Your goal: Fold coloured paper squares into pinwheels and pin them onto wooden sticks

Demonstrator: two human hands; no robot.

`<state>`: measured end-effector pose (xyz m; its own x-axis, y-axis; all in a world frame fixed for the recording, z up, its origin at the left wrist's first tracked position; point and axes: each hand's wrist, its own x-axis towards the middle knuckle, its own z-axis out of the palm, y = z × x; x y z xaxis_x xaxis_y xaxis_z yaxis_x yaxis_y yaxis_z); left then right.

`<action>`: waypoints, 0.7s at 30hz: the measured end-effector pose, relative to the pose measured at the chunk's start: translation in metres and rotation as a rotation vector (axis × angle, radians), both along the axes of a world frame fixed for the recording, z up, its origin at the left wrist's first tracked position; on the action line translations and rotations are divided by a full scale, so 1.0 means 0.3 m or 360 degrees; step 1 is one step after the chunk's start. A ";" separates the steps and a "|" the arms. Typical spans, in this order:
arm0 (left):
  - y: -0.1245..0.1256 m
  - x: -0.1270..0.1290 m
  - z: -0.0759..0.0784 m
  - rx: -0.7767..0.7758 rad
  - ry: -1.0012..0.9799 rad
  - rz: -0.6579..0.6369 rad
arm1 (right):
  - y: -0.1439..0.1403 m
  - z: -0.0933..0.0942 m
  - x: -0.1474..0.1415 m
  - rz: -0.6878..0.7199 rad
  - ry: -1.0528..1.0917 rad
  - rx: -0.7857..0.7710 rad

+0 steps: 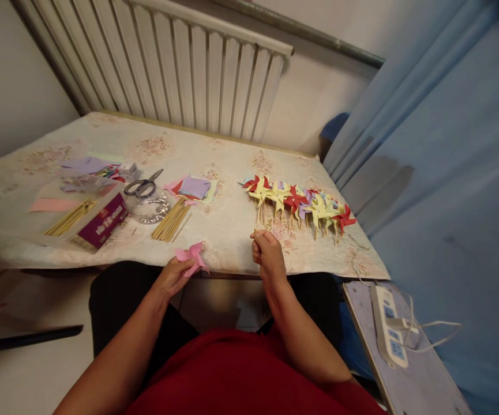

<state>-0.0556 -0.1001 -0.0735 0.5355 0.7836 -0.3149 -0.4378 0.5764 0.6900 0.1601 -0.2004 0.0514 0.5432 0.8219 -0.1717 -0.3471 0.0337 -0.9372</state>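
You are seated at a table (232,230) covered with a pale floral cloth, looking down at your own two hands near its front edge. Your left hand (172,275) pinches a folded pink paper pinwheel head (192,257) between thumb and fingers, holding it just above the table edge. Your right hand (266,253) is closed into a loose fist, its fingertips pressed together around a thin wooden stick (256,232) whose tip just shows above the knuckles; the two hands are near each other but not touching. Beyond your right hand, a row of finished red and yellow pinwheels (301,202) on sticks lies on the cloth. Beyond your left hand lies a bundle of bare wooden sticks (171,222), and next to it a clear container of small shiny pieces (150,210) with scissors (143,185) resting on top. Squares of coloured paper (192,187) sit just behind the sticks. Further left is a purple box (102,222) and more sticks (70,218). A white radiator (197,69) stands behind the table, and a power strip (387,325) lies on a board at your lower right.
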 end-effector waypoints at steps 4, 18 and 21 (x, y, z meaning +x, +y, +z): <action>0.003 0.001 -0.005 0.0017 0.0001 -0.0003 | -0.001 0.001 0.001 -0.0009 0.0006 -0.0004; 0.007 -0.002 -0.024 0.0054 -0.0014 -0.0027 | 0.000 -0.009 0.004 0.0037 0.0061 -0.0012; 0.005 -0.003 -0.020 0.0036 -0.0018 -0.0044 | -0.002 -0.009 0.004 0.0063 0.0074 0.0005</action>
